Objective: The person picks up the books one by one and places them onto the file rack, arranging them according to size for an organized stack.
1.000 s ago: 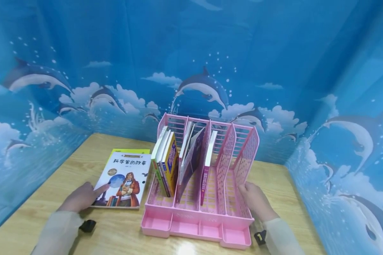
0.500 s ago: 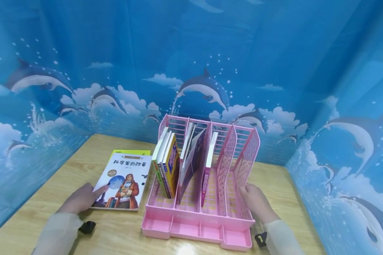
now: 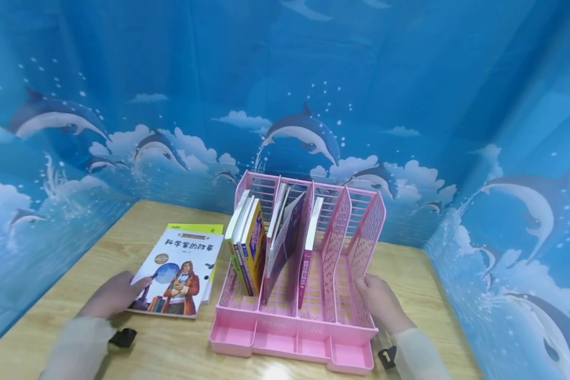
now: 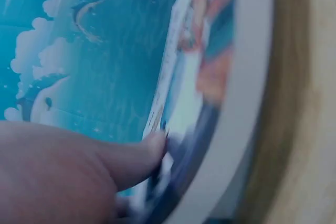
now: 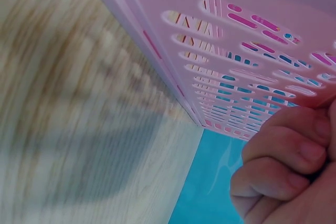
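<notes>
My left hand grips a white paperback book with a cartoon figure in a red coat on its cover. In the left wrist view the thumb lies on the cover near the edge. The book's near edge looks lifted off the table, overlapping a yellow-green book beneath. My right hand holds the right side wall of a pink book rack. In the right wrist view its fingers are curled against the perforated wall; the thumb is hidden there.
Several books stand in the rack: a yellow-covered book with others in the left slot, a dark-covered book in the second, a magenta-spined book in the third. The wooden table meets a blue dolphin curtain behind.
My left hand has drawn the white book slightly left and toward me, showing more of the book beneath along the right side. The right hand and rack stay in place.
</notes>
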Available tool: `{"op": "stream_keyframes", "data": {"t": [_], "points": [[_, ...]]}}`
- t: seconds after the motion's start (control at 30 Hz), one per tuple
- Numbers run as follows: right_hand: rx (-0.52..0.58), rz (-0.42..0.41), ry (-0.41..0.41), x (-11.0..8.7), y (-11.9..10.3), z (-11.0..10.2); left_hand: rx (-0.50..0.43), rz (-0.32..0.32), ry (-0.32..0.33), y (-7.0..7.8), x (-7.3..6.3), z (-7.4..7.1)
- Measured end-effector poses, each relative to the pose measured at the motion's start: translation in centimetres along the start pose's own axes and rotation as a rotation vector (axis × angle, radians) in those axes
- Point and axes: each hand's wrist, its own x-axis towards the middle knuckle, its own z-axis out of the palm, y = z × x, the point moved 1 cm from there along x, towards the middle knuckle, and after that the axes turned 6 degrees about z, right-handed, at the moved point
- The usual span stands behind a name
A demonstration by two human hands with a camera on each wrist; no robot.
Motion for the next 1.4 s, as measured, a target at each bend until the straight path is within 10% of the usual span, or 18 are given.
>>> {"op": "stream_keyframes", "data": {"t": [0.37,0.6,0.7,1.23,1.4], "points": [[-0.011,-0.004,-0.002,-0.5,0.4,0.2,-0.252,0.239,0.593,4.8,-2.3,-0.1],[0.006,-0.008,0.007,-0.7,0.3,0.1,-0.263,0.171,0.213,5.6,-1.5,1.6],[0.001,-0.007,0.01,-0.6,0.4,0.0,-0.241,0.175,0.145,5.7,-1.5,1.9],[-0.011,-0.028,0.01,-0.2,0.1,0.0,-0.216,0.187,0.276,5.7,-2.2,2.9],[0.029,-0.024,-0.009,-0.2,0.1,0.1,-0.242,0.163,0.422,6.6,-3.6,4.0]]}}
